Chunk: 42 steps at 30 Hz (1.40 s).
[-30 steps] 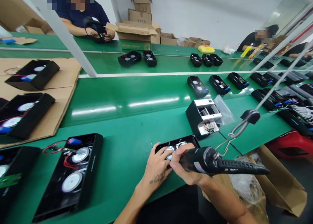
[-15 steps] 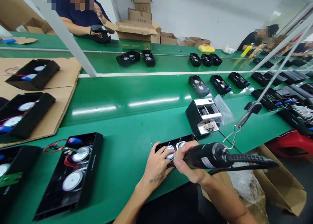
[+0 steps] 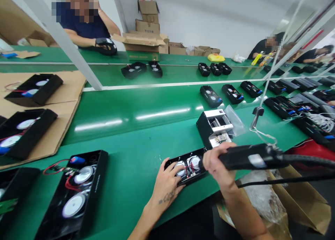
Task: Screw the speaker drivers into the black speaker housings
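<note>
One black housing [image 3: 195, 177] lies open side up between the left hand [image 3: 167, 179], clasped on one end, and the right hand [image 3: 217, 161], apart, wrapped around a black corded tool [image 3: 242, 158]; the housing's long axis slants rightward and slightly away from the left hand.

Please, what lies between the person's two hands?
Head view: between left hand and right hand lies part of an open black speaker case, with a round speaker and red wires.
</note>
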Motion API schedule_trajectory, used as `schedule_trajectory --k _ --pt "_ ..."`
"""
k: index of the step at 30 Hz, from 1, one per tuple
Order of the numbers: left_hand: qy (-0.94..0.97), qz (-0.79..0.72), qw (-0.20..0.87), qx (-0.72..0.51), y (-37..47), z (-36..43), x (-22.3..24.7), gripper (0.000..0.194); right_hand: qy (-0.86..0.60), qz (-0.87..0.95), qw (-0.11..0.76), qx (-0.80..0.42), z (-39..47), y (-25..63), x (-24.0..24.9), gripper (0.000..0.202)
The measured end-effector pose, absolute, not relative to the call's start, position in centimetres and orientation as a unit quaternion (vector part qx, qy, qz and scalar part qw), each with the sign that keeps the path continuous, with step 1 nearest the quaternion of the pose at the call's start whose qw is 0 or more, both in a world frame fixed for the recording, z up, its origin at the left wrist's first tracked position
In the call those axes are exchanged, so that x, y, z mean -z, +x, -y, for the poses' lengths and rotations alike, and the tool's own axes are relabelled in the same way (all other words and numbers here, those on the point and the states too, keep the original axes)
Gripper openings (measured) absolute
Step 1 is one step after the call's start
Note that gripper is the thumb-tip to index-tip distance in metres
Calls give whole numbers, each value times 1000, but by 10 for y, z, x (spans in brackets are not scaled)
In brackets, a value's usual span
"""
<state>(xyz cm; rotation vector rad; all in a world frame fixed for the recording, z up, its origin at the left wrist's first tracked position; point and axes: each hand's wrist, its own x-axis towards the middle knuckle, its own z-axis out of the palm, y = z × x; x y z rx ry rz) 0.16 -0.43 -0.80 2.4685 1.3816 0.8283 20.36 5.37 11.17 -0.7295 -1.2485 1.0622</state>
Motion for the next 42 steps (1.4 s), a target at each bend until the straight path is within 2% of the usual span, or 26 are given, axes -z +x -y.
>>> schedule_trajectory --k 4,6,8,11,15,21,28,33,42 --pt "830 -458 64 -311 0 0 11 19 -279 391 815 -325 -117 252 -150 35" --pt "826 -451 54 -334 0 -2 12 20 -263 320 867 -278 -155 278 -156 38" --pt "827 -444 48 -343 -1 -3 14 18 -294 270 879 -262 -186 298 -153 50" --pt "830 -443 37 -336 -2 -3 17 15 -375 331 842 -203 -204 312 -144 57" --pt "844 -440 19 -306 -5 -3 17 9 -399 444 792 -130 -179 314 -140 43" --pt "856 -429 -6 -288 -8 -5 11 9 -464 507 687 -237 -150 303 -120 31" --pt "854 -434 0 -287 -7 -5 7 10 -500 509 646 -271 -156 298 -98 34" --pt "855 -430 5 -290 -6 -5 11 11 -507 518 566 -392 -141 302 -94 41" --pt "844 -450 47 -287 -3 -1 6 7 -329 495 642 -484 -62 262 -107 35"
